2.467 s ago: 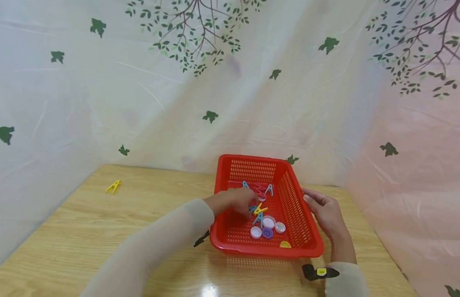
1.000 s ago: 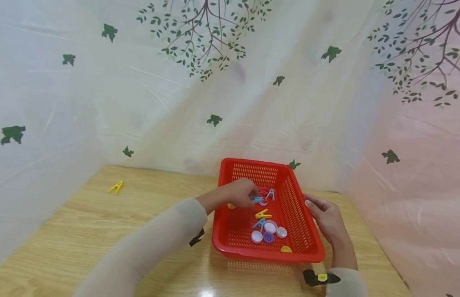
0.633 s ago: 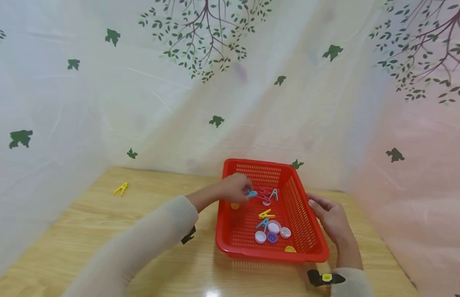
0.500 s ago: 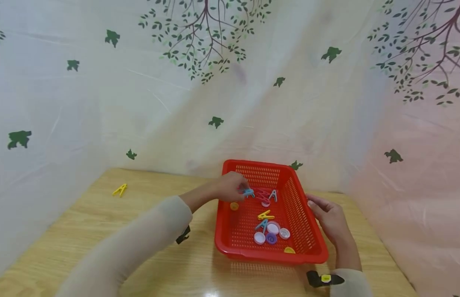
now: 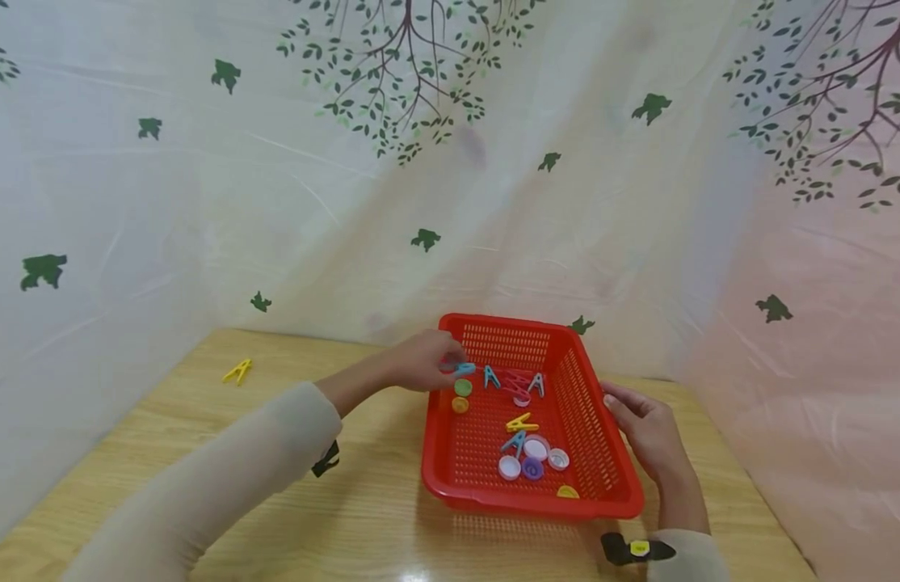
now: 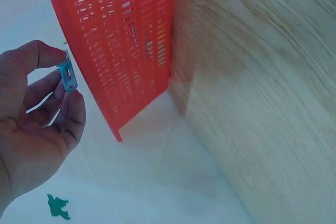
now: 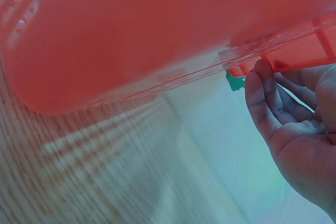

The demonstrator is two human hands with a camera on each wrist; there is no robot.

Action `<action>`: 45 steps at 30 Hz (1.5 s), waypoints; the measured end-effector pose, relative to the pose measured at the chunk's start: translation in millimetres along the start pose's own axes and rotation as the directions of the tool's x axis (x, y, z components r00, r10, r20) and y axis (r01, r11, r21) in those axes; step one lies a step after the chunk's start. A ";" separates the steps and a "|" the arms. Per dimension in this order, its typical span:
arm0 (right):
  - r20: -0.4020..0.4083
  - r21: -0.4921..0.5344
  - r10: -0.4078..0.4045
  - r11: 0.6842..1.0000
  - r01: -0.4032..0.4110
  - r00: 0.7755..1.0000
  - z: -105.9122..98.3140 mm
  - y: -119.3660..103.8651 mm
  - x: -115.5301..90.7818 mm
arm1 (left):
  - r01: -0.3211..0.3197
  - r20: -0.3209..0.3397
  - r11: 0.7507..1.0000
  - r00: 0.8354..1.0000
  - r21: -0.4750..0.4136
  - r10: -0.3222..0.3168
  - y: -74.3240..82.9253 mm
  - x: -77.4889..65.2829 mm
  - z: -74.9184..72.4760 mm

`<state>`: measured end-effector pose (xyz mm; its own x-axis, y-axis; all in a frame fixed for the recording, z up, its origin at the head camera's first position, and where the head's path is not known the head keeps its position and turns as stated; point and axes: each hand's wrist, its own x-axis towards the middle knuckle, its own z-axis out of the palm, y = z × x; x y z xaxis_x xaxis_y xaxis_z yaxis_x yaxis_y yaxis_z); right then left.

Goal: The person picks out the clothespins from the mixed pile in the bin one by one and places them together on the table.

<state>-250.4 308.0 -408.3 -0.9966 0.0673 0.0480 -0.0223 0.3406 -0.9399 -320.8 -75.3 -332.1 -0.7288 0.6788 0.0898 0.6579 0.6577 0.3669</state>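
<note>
Thumb and fingers of my left hand pinch a light-blue clothespin over the left rim of the red plastic basket. In the left wrist view, the clothespin is held clear of the basket's outer wall. My right hand grips the basket's right rim, with its fingers curled under the edge in the right wrist view. Inside the basket lie two more blue clothespins, a yellow clothespin, a grey clothespin and pink clothespins. Several bottle caps lie there too, including a purple cap and a green cap.
A single yellow clothespin lies at the far left of the wooden table. Behind and beside the table hangs a pale sheet printed with leaves and branches. The basket stands right of the table's middle.
My left hand has picked up a blue clothespin from among the others and carried it leftward to the basket's left rim, uncovering the green and yellow caps. My right hand keeps its grip.
</note>
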 end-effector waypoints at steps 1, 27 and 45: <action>0.000 -0.001 0.000 1.000 0.000 1.000 -0.2 0.0 0.1 | -0.002 -0.005 1.000 1.000 -0.001 0.002 -1.2 -2.2 -1.0; 0.008 -0.004 0.010 1.000 -0.010 1.000 -1.0 -3.4 -0.3 | 0.033 -0.124 0.996 0.991 -0.078 -0.043 -65.4 -71.2 -16.7; -0.009 -0.023 0.021 1.000 -0.021 1.000 1.8 -5.5 -1.7 | 0.180 -0.188 0.973 0.960 -0.147 -0.206 -135.9 -126.2 -12.2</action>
<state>-248.7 304.3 -403.8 -0.9961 0.0826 0.0317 0.0003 0.3610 -0.9326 -320.6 -254.3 -382.0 -0.8709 0.4552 0.1851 0.4812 0.7138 0.5089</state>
